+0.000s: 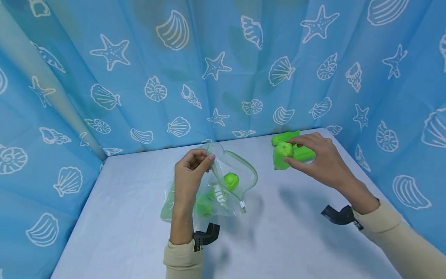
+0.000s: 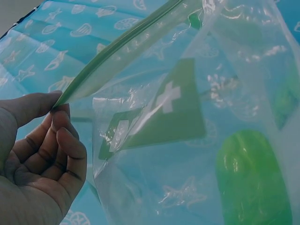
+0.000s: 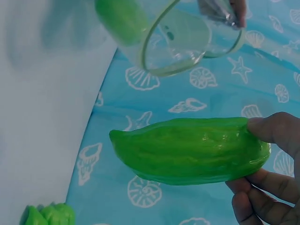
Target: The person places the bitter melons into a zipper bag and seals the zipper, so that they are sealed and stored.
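Observation:
My left hand (image 1: 188,176) pinches the green-edged rim of a clear zip bag (image 1: 220,195) between thumb and forefinger; the other fingers curl loosely, as the left wrist view shows. The mouth of the bag gapes toward the right. Inside it lie green toy vegetables, one (image 1: 231,181) near the mouth and another (image 1: 204,206) lower down behind the plastic. A long, ridged green toy vegetable with a pointed tip (image 3: 192,150) is held by its blunt end between the thumb and fingers of my right hand (image 1: 324,159), over the far right of the table.
More green toy vegetables (image 1: 304,154) lie at the table's far right corner, behind and below my right hand. The white-covered table (image 1: 132,217) is bordered by blue curtains (image 1: 139,69) printed with shells and starfish. A zip slider (image 1: 242,205) sits at the bag's near corner.

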The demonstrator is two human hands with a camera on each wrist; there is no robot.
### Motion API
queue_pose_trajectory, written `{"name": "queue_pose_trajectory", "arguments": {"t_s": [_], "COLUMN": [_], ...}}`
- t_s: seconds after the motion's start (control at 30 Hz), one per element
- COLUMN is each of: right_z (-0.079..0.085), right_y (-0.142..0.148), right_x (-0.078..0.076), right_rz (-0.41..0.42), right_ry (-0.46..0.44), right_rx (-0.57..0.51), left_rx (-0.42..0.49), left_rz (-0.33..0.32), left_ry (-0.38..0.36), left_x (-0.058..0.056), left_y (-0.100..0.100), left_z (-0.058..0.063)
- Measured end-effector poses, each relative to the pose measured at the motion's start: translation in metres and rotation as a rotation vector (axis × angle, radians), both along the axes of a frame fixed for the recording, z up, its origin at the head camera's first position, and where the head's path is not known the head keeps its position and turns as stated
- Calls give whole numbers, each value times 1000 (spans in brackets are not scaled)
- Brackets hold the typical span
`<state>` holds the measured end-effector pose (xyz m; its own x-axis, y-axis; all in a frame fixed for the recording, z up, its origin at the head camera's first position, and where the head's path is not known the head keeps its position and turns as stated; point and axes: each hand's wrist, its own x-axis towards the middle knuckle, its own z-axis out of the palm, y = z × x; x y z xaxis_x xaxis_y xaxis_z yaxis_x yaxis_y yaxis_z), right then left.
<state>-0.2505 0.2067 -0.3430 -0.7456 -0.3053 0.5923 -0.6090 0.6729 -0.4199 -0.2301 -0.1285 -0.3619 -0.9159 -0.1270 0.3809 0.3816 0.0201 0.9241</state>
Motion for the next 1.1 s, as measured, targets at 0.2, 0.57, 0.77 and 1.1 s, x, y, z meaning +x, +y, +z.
{"name": "queue_pose_trajectory", "arguments": {"t_s": [0.2,0.57,0.77,1.1], "right_z": [5,10,13,12], "right_y": [-5,-15,-19,-32], "right_x": [7,15,16,14], "right_rz": [5,16,30,72], "right_ry": [-29,-69,-104,-171], "right_rx": [-48,-109,-150,-168], "left_rx": [-2,4,1,0], "left_rz": [-5,-15,-11,-26], "left_ry": [-3,-8,3,-15], "left_x": [0,2,-1,-1], "left_y": [1,1,2,5], "left_z": [1,1,2,1]}}
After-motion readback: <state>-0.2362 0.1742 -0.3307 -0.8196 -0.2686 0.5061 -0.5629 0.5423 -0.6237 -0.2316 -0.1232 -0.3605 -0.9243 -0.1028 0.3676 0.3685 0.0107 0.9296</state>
